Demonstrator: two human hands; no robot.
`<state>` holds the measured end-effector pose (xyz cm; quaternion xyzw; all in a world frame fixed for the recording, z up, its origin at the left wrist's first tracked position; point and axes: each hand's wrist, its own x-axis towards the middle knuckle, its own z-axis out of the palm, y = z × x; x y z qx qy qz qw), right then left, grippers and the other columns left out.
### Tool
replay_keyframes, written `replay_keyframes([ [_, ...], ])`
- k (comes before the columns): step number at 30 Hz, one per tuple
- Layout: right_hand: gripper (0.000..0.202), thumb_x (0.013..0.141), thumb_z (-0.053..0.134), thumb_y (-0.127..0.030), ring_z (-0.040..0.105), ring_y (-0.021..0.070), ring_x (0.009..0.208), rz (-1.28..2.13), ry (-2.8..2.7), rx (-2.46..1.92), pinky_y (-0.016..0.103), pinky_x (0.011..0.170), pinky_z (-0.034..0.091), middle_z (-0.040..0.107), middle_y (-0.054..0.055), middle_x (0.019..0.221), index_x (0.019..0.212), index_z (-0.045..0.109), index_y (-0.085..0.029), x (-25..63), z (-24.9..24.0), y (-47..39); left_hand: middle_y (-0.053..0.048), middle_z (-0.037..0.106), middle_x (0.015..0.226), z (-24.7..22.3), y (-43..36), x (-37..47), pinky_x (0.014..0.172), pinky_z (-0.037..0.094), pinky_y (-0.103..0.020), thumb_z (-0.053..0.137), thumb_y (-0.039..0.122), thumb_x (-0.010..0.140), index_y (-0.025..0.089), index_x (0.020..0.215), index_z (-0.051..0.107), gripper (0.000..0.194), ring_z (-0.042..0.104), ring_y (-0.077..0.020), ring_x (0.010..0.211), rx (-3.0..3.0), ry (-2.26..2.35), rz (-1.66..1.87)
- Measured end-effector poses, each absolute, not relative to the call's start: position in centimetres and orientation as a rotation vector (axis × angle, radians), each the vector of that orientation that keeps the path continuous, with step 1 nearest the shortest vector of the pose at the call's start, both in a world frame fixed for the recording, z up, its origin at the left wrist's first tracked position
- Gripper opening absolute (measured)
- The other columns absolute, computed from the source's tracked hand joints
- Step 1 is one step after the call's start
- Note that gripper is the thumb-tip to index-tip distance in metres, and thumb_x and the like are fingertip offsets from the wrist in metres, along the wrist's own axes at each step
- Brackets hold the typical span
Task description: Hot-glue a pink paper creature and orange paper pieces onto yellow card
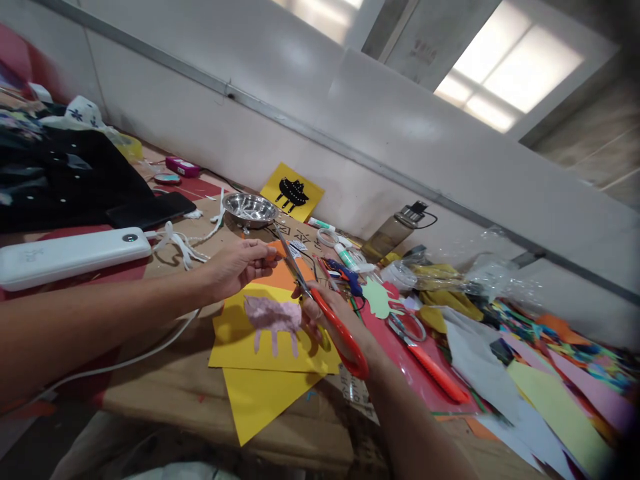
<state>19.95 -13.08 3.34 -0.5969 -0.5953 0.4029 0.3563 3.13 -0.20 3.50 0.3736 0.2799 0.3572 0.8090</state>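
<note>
Left hand [247,263] pinches a small piece of orange paper [280,249] between thumb and fingers — right hand [320,310] curls round red-handled scissors [336,318], their blades at the paper. Yellow sheets [229,337] bearing a purple cutout [273,318] lie below — a metal bowl [250,209] sits beyond the left hand.

Scissors [299,270]: smooth metal blades [291,253], glossy plastic handles [341,328]. Beneath them, matt yellow paper [227,337]. Beyond them, a polished metal bowl [250,209]. Right of the scissors, crinkled shiny wrap [495,263].
</note>
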Motion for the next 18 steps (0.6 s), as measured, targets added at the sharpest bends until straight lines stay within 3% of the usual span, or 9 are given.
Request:
replay_keyframes([
  [18, 0.051, 0.087, 0.047, -0.070, 0.043, 0.0095, 0.054, 0.933, -1.652, -1.561, 0.022, 0.049, 0.035, 0.046, -0.004, 0.066, 0.097, 0.053, -0.021, 20.13, 2.69, -12.90, -0.004, 0.067, 0.068, 2.53, 0.22, 3.08, 0.064, 0.048, -0.020, 0.067, 0.007, 0.080, 0.009, 0.068, 0.069, 0.012, 0.058, -0.0081, 0.062, 0.833, 0.535, 0.788],
])
